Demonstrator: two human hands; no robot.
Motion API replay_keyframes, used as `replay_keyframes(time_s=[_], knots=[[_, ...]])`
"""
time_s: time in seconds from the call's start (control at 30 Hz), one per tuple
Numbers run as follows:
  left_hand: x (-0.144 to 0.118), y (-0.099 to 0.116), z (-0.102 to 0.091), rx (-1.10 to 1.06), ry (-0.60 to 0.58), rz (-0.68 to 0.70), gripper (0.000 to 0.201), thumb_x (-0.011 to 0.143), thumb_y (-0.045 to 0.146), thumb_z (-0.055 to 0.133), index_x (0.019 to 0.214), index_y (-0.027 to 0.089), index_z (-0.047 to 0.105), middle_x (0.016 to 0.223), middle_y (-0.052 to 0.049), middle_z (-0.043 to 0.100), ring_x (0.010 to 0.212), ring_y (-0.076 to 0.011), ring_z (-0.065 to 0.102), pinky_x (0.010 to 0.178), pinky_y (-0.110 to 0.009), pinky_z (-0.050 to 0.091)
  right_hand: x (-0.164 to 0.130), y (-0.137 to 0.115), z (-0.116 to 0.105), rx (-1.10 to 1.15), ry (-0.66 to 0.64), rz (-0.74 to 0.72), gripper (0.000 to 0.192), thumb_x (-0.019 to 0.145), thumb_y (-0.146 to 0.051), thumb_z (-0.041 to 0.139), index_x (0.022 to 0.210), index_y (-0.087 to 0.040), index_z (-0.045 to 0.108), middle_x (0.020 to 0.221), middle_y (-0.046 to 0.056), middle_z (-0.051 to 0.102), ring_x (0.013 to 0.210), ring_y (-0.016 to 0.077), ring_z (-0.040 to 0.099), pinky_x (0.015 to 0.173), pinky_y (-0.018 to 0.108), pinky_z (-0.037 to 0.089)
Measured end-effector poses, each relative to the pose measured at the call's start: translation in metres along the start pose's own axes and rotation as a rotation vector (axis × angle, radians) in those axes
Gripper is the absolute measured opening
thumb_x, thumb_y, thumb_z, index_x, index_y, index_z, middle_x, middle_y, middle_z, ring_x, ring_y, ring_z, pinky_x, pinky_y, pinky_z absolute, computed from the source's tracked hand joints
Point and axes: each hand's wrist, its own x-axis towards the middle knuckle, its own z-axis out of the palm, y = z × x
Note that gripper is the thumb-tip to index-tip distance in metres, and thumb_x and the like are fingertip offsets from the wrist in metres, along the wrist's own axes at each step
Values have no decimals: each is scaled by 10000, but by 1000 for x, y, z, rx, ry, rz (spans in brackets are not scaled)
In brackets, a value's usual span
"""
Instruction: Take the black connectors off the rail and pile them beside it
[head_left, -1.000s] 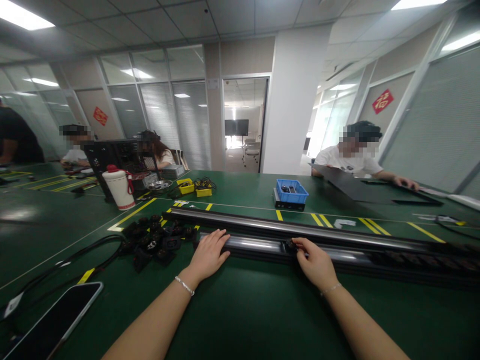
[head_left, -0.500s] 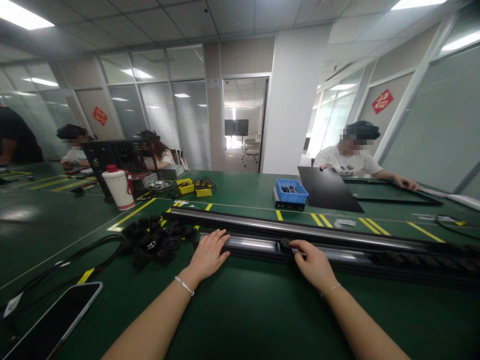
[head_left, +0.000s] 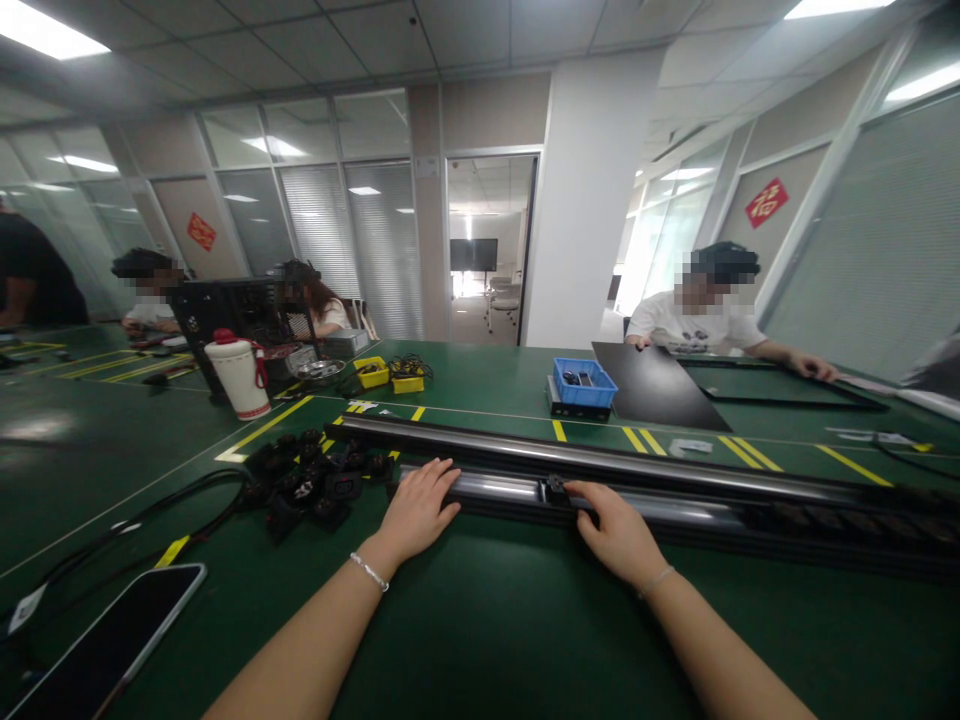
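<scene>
A long metal rail with black edges (head_left: 495, 488) lies across the green table in front of me. My left hand (head_left: 420, 505) rests on its left end, palm down, fingers stretched out. My right hand (head_left: 611, 525) has its thumb and fingers closed at a small black block (head_left: 555, 489) that sits on the rail; the fingertips touch the block's right side. Behind runs a second, similar rail (head_left: 510, 444), which neither hand touches. To the left of my left hand is a pile of black plastic parts (head_left: 307, 485).
A phone (head_left: 112, 640) and black cables (head_left: 172, 490) lie on the left. Farther back stand a white tumbler (head_left: 238, 375), yellow trays (head_left: 390, 374) and a blue bin (head_left: 585, 381). A co-worker (head_left: 705, 310) at the back right handles a black panel (head_left: 660, 385) and a frame.
My right hand has moved left along the rail together with the black block. My left hand stays in place. The co-worker's black panel has shifted slightly.
</scene>
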Motion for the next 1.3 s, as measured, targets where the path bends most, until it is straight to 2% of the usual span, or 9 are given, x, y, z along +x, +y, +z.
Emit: replay_keyframes(time_s=[0.27,0.53,0.77,0.9,1.07,1.2,1.3], knots=[[0,1,-2,7,-8,-3,474,847,373,464,1300,250,401,1391,-38,404,1287,-228,324,1040,-413,282,1,-8,4,-24,-22,-80,410,725,-152,413,1117,-145,533,1131,91,574,1077,189,504,988,368,370],[-1,0,0,-3,4,-2,477,846,376,466,1302,258,395,1391,-35,404,1284,-233,327,1037,-419,283,1,-4,11,-60,14,-48,388,751,-177,400,1113,-141,535,1133,89,585,1075,185,514,988,363,378],[-1,-2,0,2,11,9,480,846,375,466,1304,252,393,1385,-39,410,1278,-239,334,1032,-422,287,2,-5,19,-183,49,-60,440,754,-192,414,1178,-133,519,1205,86,560,1220,195,396,1026,373,328],[-1,-1,-1,-2,2,4,480,846,381,467,1303,254,394,1386,-42,408,1282,-240,330,1029,-428,291,2,-8,19,-257,18,-42,478,768,-219,418,1233,-137,492,1255,75,535,1249,204,363,1044,394,287],[0,0,-2,4,-7,5,481,846,383,463,1303,248,395,1390,-42,402,1283,-241,328,1032,-429,288,1,-14,18,-350,-65,-69,521,818,-336,404,1321,-202,410,1365,25,427,1293,219,292,1051,449,225],[-1,0,-2,6,-2,11,489,842,383,468,1305,242,393,1393,-46,398,1287,-237,322,1039,-420,281,0,-19,22,-399,-92,-62,574,832,-416,390,1366,-211,339,1403,35,371,1316,236,241,1055,487,168],[-1,0,-2,4,-1,9,493,841,385,468,1306,240,393,1392,-47,400,1288,-234,320,1039,-418,283,-1,-21,26,-413,-99,-53,574,835,-423,379,1363,-199,346,1412,50,355,1323,237,225,1063,486,139]])
